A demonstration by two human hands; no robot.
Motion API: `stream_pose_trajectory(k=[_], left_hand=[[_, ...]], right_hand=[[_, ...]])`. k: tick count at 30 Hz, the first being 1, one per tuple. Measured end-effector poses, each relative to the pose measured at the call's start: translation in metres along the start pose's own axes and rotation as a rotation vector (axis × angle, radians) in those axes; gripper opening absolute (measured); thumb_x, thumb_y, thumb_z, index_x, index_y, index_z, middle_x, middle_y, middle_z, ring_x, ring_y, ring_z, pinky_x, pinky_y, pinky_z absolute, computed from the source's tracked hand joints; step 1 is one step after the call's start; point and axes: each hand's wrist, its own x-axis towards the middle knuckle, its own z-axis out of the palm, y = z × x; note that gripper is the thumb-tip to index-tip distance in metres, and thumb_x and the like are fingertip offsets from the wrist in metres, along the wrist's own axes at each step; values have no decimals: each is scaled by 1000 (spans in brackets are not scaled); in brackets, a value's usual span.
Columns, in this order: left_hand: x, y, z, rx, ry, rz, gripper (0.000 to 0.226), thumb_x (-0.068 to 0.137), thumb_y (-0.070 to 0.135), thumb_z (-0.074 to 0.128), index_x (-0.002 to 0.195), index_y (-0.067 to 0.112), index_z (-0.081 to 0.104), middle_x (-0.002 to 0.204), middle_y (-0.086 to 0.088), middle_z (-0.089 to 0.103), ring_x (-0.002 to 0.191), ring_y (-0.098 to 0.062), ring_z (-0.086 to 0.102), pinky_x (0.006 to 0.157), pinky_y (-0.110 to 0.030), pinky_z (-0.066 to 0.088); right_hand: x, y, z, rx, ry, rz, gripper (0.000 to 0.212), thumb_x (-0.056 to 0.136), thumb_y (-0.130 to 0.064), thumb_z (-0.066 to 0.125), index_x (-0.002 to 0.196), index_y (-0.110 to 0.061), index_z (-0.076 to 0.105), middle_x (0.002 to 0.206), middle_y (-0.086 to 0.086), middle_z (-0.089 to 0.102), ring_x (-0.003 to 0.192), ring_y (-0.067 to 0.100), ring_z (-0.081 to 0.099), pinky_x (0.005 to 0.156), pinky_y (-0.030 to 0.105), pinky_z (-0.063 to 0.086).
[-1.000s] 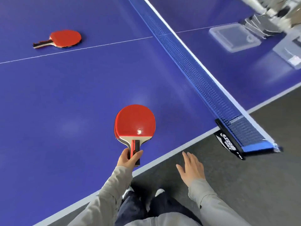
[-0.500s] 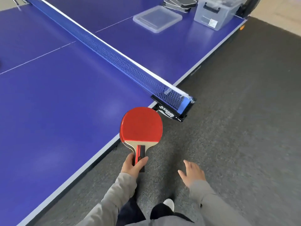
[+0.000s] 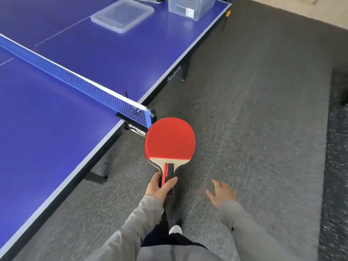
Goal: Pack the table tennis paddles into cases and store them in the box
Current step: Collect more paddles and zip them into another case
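Centre frame, over floor beside counter (image 3: pixel 79 147): left hand (image 3: pixel 160 189) closed on handles of paddles (image 3: pixel 169 142), seemingly two stacked, faces up for carrying. Right hand (image 3: pixel 221 193) empty, fingers spread, free. Box (image 3: pixel 190 8) and lid (image 3: pixel 122 15) at upper frame, likely destination; cases barely visible.

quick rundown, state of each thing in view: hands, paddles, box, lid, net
left hand: closed around the paddle handles
right hand: open, empty, fingers spread
paddles: two stacked, red faces up, held off the table over the floor
box: on the far table corner, top out of view
lid: lying flat on the table, beside the box
net: up, clamped at the table edge
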Motion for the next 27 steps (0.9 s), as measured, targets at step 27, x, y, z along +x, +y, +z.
stream_pose_trajectory(k=[27], left_hand=[[276,138,100,-282,361,-94,39,61,44,73,81,16,56,57,8,51,58,-14,46,63,-29,40]], right_hand=[[268,-46,-256,-197,45,-207,60,98,-46,34,150,-22,17,155,-1,22,143,18,20,112,38,26]])
